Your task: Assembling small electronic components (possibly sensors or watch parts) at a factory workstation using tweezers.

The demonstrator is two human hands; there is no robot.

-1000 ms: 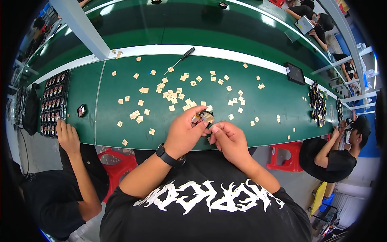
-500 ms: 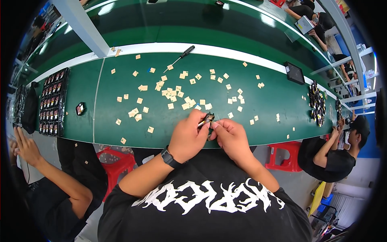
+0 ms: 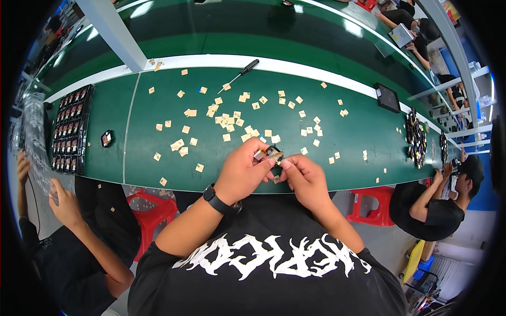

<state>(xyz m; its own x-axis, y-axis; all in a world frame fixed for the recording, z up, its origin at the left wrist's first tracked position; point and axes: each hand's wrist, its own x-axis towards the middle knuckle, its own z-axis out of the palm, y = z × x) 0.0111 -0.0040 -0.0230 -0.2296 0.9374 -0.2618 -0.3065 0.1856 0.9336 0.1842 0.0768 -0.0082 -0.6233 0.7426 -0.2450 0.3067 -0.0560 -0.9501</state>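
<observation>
My left hand (image 3: 243,167) is closed around a small black electronic module (image 3: 274,148) with a silvery part, held above the table's near edge. Fingers and thumb cover much of the module, so its exact kind is unclear. At the module's right side, my right hand (image 3: 307,181) makes a pinch with thumb and forefinger. Whatever lies between those fingertips is too small to make out. Many small beige paper squares (image 3: 226,120) lie scattered on the green table just beyond both hands.
A screwdriver (image 3: 246,68) lies near the far edge. At the left, a black tray (image 3: 68,129) holds rows of small modules, with one loose module (image 3: 107,138) beside it. Rightward are a black box (image 3: 387,98) and a dark heap of parts (image 3: 416,138). Co-workers sit on both sides.
In my left hand the module has turned, showing more of its silvery part. My right fingertips shifted slightly. The co-worker at left now handles clear plastic wrap.
</observation>
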